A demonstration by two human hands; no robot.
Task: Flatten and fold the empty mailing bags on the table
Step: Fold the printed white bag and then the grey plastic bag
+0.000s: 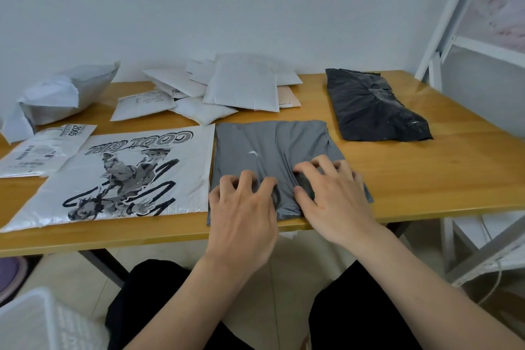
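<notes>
A grey mailing bag (264, 148) lies flat near the front edge of the wooden table (426, 179). My left hand (244, 210) and my right hand (329, 196) both rest on its near half, side by side, with fingers spread and bent at the tips, pressing the plastic down. A ridge of wrinkled plastic stands between the two hands. To the left lies a flat white bag with a black "COOL GIRL" print (125, 176). A black bag (372, 105) lies at the back right.
A pile of white padded envelopes (227, 88) sits at the back middle, with a crumpled grey-white bag (65, 94) at the back left and a labelled white bag (42, 150) beside it. A white basket (37, 321) stands on the floor at the left; a white metal frame (454, 23) rises at the right.
</notes>
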